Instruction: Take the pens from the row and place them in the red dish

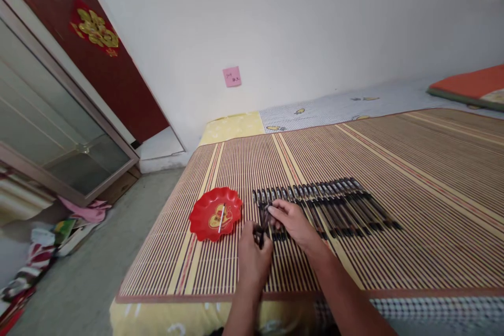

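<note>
Here, left hand (255, 252) and right hand (293, 221) pinched a pen (265, 221), other pens (342, 211) lay rowed on a mat (212, 273), plate (200, 211) nearby.

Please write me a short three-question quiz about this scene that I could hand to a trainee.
1. Fill in the blank: the row of dark pens lies on a striped ____.
2. True or false: a slim white stick lies inside the red dish.
3. Short answer: which of the person's hands is nearer the dish?

Key: 1. mat; 2. true; 3. the left hand.
</note>
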### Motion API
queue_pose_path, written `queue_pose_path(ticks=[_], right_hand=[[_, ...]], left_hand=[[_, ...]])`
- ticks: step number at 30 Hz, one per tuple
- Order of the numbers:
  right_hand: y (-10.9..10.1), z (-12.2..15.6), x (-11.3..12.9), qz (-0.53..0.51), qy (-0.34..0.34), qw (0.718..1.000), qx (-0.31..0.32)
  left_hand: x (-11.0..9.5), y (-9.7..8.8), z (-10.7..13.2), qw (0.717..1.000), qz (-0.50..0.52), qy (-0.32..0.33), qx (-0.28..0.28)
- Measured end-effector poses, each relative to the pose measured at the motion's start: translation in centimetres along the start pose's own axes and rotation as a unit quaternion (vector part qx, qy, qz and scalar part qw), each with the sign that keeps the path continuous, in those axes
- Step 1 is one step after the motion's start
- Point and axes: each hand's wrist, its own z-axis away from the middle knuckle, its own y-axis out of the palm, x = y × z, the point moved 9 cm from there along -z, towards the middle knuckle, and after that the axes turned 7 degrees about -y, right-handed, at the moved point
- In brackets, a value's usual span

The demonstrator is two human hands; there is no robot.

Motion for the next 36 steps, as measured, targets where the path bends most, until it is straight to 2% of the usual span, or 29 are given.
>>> queue_pose_path(ticks=[4,6,8,10,12,14,16,19,22,28,36], right_hand=[[1.1,0.4,0.7,0.037,-0.005,0.998,0.052],[1.7,0.6,1.1,0.061,-0.013,0.996,0.071],[2.0,0.6,1.3,0.076,-0.022,0.994,0.079],[2.1,0.6,1.1,0.071,-0.022,0.994,0.086],[1.5,0.3,0.5,0.051,-0.008,0.996,0.073],[-0.1,0.0,-0.1,0.041,0.004,0.999,0.026],[-1.9,-0.2,-0.3,0.057,-0.001,0.998,-0.024],[-3.7,-0.3,0.1,0.099,-0.013,0.993,-0.058],[-4.4,-0.1,0.3,0.129,-0.003,0.989,-0.075],[-4.1,0.0,0.5,0.148,-0.005,0.986,-0.076],[-4.1,-0.1,0.5,0.152,-0.005,0.986,-0.074]], left_hand=[[0.5,1.5,0.1,0.975,0.204,-0.046,0.072],[0.5,1.8,0.1,0.964,0.248,-0.053,0.081],[0.6,1.6,0.0,0.963,0.251,-0.053,0.077],[0.9,1.1,-0.2,0.973,0.217,-0.050,0.060],[1.3,0.1,-0.5,0.986,0.158,-0.045,0.021],[2.0,-0.9,-0.8,0.994,0.092,-0.042,-0.026],[2.6,-1.4,-1.1,0.997,0.043,-0.045,-0.049],[3.3,-0.9,-1.5,0.997,-0.017,-0.058,-0.037],[3.3,-0.4,-1.8,0.994,-0.080,-0.073,-0.024],[2.2,-0.1,-2.7,0.989,-0.129,-0.077,-0.012],[2.4,0.3,-3.3,0.977,-0.191,-0.096,0.003]])
